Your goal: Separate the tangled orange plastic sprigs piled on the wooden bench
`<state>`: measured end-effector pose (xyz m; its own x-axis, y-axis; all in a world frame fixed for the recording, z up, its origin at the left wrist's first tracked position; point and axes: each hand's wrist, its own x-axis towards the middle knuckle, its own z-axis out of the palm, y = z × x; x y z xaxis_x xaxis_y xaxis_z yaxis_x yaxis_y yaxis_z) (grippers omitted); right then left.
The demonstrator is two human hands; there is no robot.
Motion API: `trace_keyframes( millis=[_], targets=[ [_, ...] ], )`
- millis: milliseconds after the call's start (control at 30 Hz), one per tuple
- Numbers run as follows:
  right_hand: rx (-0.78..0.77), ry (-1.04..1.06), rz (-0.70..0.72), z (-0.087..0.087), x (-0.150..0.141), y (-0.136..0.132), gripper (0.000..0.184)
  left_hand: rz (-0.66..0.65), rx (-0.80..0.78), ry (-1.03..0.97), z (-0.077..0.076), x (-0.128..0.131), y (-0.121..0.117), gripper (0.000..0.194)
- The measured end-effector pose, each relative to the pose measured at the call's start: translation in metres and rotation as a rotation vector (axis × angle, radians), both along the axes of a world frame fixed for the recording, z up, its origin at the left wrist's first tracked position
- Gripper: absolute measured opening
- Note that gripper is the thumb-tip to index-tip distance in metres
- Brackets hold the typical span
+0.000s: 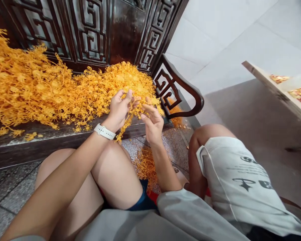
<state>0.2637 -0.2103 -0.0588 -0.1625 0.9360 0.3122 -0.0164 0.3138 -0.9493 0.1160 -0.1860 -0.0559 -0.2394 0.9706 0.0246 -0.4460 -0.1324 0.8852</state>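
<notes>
My left hand (120, 108), with a pale watch (104, 131) on its wrist, is closed on a yellow-orange plastic sprig (125, 126) whose branched end hangs below the fingers. Close to its right is my right hand (153, 125), fingers curved and thumb apart from them, beside the top of the sprig. Whether a small piece touches its fingertips is hard to make out. Behind both hands lies a long heap of the same orange sprigs (90, 90), spread along a dark wooden bench (65, 132).
The bench has a carved armrest (190, 97) and carved back (130, 30). Thin orange stems (144, 164) and small bits lie on the speckled floor between my legs. A person in pale printed shorts (240, 177) sits close at right. A table edge (278, 90) juts in with patterned packets (299, 95).
</notes>
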Motion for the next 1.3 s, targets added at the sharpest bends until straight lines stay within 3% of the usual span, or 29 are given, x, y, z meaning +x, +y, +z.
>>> trace_keyframes(
  millis=[100,200,367,500,700,833,900,1000,1133,1200,1300],
  targets=[
    [-0.028,0.092,-0.062,0.005,0.011,0.003,0.034,-0.022,-0.073,0.045,0.004,-0.009,0.001,0.033],
    [-0.046,0.127,-0.059,0.01,0.02,0.009,0.035,-0.046,-0.113,0.04,0.01,-0.014,-0.002,0.02],
    [-0.05,0.135,-0.166,0.01,0.029,0.023,0.034,-0.041,-0.056,0.102,0.013,-0.015,-0.001,0.021],
    [0.144,-0.142,-0.1,0.009,0.035,0.038,0.032,-0.057,0.094,0.296,0.002,-0.014,0.006,0.025],
    [0.082,-0.513,0.299,0.024,0.033,0.042,0.052,0.036,0.221,0.559,-0.007,-0.015,0.008,0.017],
    [0.231,-0.692,0.289,0.029,0.02,0.028,0.044,0.227,0.283,0.795,-0.003,-0.031,0.01,0.028],
    [0.335,-0.82,0.302,0.025,0.014,0.023,0.038,0.251,0.254,0.866,0.0,-0.041,0.009,0.036],
    [0.415,-0.919,0.304,0.016,0.013,0.025,0.034,0.086,0.175,0.936,0.003,-0.056,0.006,0.046],
    [0.393,-0.779,0.004,0.011,0.026,0.039,0.029,-0.224,0.168,0.983,0.005,-0.065,0.002,0.063],
    [0.371,-0.71,-0.077,0.01,0.033,0.041,0.032,-0.333,0.178,1.0,0.003,-0.064,0.001,0.06],
    [0.332,-0.707,-0.01,0.002,0.037,0.03,0.034,-0.399,0.164,1.005,-0.004,-0.06,0.002,0.049]
  ],
)
